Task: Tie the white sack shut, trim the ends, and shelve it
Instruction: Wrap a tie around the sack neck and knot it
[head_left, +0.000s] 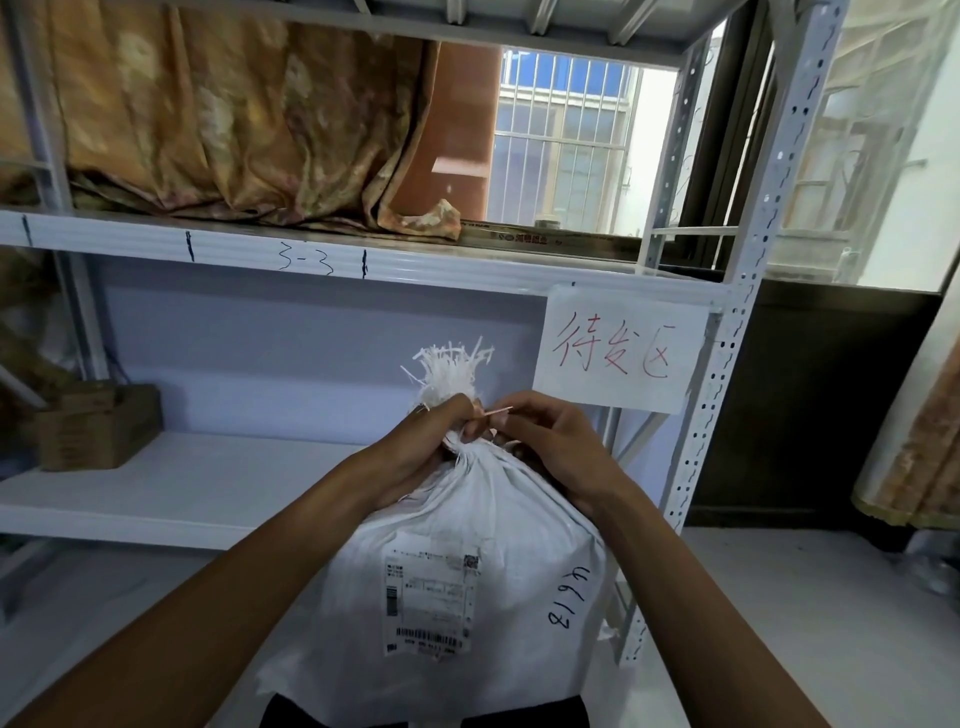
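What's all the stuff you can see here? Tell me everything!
white sack: one, white, in front of the rack, frayed top bunched
shipping label: one, white with black print, on the sack's front
tie: one, thin and pale, at the sack's neck
shelving rack: one, white metal, behind the sack
paper sign: one, white with red writing, on the rack's right side
cardboard box: one, brown, left on the lower shelf
curtain: one, brown-gold, draped onto the upper shelf
window: one, barred, behind the rack
hands: two; left hand grips the sack's neck, right hand pinches the tie
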